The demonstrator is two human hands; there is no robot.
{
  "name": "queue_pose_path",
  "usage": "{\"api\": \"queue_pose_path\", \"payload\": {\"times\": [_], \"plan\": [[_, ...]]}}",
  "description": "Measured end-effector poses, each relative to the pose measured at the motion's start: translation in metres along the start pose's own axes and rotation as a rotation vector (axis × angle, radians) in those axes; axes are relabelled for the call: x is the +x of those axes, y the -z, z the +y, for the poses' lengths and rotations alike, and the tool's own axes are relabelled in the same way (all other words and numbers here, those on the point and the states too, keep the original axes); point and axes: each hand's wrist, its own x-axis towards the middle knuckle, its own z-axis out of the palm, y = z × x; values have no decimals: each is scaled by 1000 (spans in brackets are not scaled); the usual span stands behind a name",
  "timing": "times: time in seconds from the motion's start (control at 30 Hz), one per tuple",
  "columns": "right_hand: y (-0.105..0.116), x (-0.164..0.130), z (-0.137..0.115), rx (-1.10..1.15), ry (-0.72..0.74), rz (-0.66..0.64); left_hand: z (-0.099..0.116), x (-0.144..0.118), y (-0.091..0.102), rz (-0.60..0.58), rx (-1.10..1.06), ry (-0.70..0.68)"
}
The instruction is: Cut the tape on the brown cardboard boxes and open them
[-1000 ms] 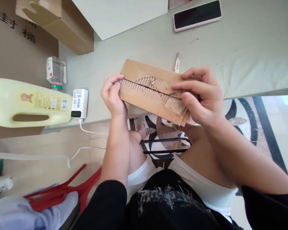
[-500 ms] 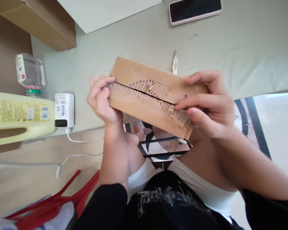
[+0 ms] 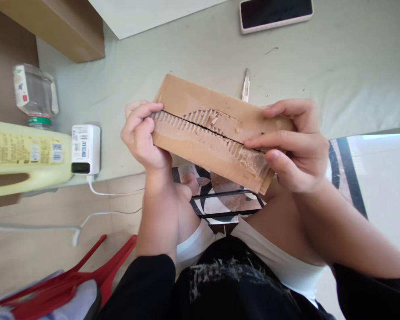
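Note:
A small cardboard box [image 3: 200, 100] is held up in front of me, tilted down to the right. A dark seam runs along its face, with torn paper and bare corrugation on both sides. My left hand [image 3: 143, 131] grips its left end, fingers over the top near the seam. On the right end, my right hand [image 3: 296, 142] holds on, its index fingertip touching the seam and the thumb beside it. Just behind the box's upper edge, a utility knife [image 3: 246, 85] lies on the cloth-covered table [image 3: 200, 49] with its blade pointing away.
A phone [image 3: 276, 15] lies at the table's back. On the left are a clear plastic bottle [image 3: 38, 93], a yellow jug [image 3: 26, 155], a white power bank [image 3: 86, 149] with a cable, and a large cardboard box [image 3: 63, 26]. A red chair [image 3: 70, 278] stands lower left.
The view has shifted slightly, so the table things appear a little displaced. Both hands keep their hold on the cardboard box, with the seam looking slightly narrower.

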Motion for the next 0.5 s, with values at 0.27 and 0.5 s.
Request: {"api": "queue_pose_path", "payload": {"times": [0.27,0.5], "plan": [[2,2,1,63,23,-5,-7,3,2,-20,-37,-33],[3,-7,4,-2,-57,18,0,0,3,-64,-17,42]]}}
